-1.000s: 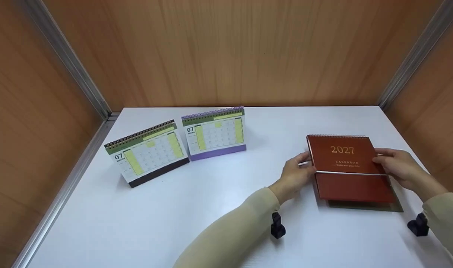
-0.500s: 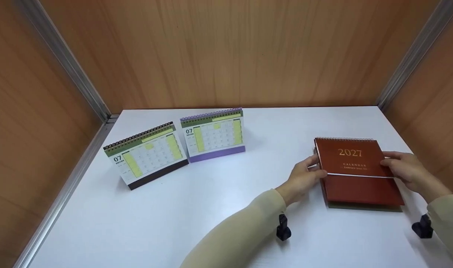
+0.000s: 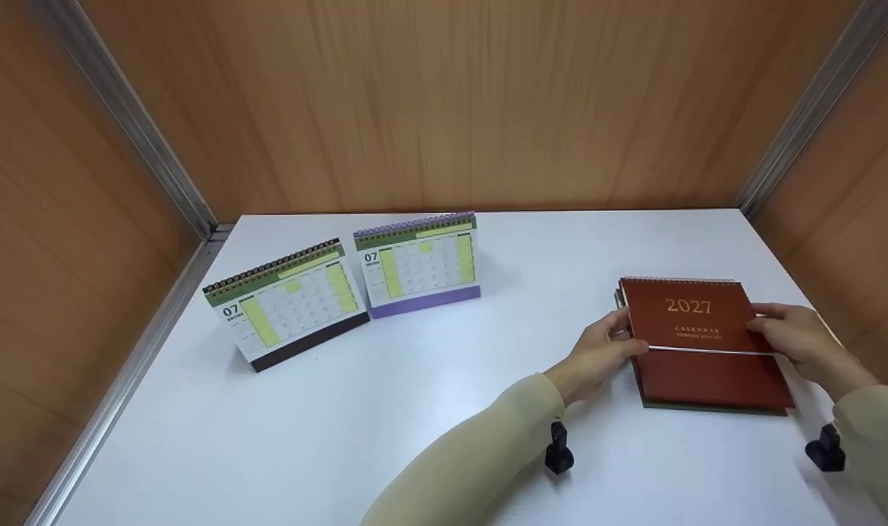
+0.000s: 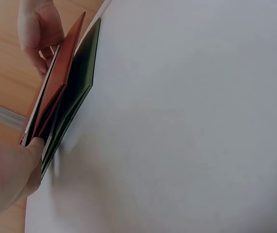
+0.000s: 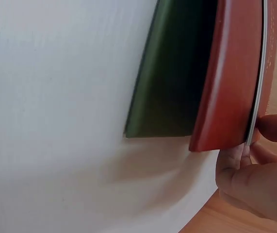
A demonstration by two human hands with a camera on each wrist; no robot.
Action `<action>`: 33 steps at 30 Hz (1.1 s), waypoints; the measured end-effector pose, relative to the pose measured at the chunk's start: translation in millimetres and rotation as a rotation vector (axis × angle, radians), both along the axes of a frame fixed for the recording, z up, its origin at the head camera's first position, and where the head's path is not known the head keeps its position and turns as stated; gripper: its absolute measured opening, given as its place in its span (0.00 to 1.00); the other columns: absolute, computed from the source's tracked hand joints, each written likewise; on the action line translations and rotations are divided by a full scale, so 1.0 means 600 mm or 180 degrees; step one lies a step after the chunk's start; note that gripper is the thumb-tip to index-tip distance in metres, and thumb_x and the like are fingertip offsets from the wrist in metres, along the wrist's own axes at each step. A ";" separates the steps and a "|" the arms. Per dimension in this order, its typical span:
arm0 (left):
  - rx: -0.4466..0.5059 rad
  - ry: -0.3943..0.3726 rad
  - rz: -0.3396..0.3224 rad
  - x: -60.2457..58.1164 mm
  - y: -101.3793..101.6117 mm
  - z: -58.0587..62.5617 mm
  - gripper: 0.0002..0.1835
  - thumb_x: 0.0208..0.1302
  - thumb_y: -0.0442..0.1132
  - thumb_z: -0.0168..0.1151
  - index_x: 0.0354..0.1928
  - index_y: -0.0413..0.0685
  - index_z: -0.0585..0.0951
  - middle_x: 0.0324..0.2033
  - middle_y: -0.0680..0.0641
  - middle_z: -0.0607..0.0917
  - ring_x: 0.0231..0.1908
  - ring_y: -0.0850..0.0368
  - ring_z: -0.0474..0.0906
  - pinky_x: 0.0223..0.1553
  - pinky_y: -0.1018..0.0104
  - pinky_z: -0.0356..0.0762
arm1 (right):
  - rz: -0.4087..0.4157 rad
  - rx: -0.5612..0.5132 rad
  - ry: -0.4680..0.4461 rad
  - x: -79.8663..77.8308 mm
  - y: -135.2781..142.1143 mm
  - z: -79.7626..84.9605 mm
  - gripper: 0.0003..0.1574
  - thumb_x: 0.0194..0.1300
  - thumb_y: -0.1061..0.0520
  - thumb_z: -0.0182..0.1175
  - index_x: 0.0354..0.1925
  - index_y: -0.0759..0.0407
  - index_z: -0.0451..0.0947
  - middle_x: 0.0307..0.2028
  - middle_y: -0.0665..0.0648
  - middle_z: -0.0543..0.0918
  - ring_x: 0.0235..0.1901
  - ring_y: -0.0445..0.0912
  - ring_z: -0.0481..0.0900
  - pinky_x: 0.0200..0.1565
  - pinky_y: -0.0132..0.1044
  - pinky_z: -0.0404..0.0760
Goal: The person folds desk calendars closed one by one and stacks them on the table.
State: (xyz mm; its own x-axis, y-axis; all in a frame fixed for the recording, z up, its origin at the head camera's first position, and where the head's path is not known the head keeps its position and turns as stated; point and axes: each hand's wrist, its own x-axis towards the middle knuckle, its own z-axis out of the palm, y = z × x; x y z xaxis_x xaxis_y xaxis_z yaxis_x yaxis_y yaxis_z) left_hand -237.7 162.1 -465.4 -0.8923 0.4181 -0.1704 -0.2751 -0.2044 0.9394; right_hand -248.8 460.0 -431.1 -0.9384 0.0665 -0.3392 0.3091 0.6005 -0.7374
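Observation:
A red desk calendar (image 3: 689, 325) marked 2027, spiral-bound along its far edge, lies folded nearly flat over a green calendar (image 4: 84, 63). At its left edge my left hand (image 3: 594, 356) grips it, thumb by the white page edge. The opposite edge is pinched by my right hand (image 3: 798, 337), thumb on the red cover. Only a thin strip of the green one shows in the head view. Both wrist views show a wedge-shaped gap between the red calendar's base panel and the green cover beneath, which lies on the white table (image 3: 429, 409).
Two spiral desk calendars stand open at the left, both showing 07: one with a black base (image 3: 291, 307), the other with a purple base (image 3: 422, 267). Wood-grain panels (image 3: 444, 102) with metal corner posts (image 3: 134, 117) enclose the table at the back and sides.
Both hands have carried the red calendar to the right and then slightly toward me, so it covers more of the green one. The two standing calendars have stayed put.

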 end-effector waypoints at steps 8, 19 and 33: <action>0.0114 -0.0053 0.0037 0.003 0.005 -0.004 0.34 0.59 0.27 0.62 0.69 0.48 0.68 0.58 0.51 0.77 0.57 0.58 0.76 0.57 0.66 0.76 | -0.0013 0.0100 -0.0020 0.002 0.000 -0.010 0.40 0.73 0.52 0.47 0.72 0.74 0.49 0.64 0.76 0.64 0.47 0.40 0.74 0.39 0.21 0.76; 0.0025 -0.0067 0.0001 0.004 0.003 -0.005 0.34 0.60 0.28 0.61 0.69 0.45 0.67 0.60 0.49 0.77 0.60 0.57 0.74 0.59 0.67 0.74 | 0.0031 0.0315 0.0037 0.006 -0.008 -0.016 0.40 0.72 0.54 0.45 0.72 0.75 0.49 0.64 0.79 0.62 0.62 0.64 0.65 0.56 0.49 0.72; -0.0685 -0.0144 -0.0050 0.009 0.002 0.007 0.34 0.60 0.34 0.64 0.70 0.47 0.68 0.62 0.53 0.76 0.62 0.62 0.72 0.60 0.64 0.73 | 0.0146 0.0769 0.0217 0.011 -0.020 -0.022 0.38 0.72 0.56 0.44 0.69 0.81 0.49 0.61 0.81 0.64 0.58 0.68 0.67 0.56 0.60 0.72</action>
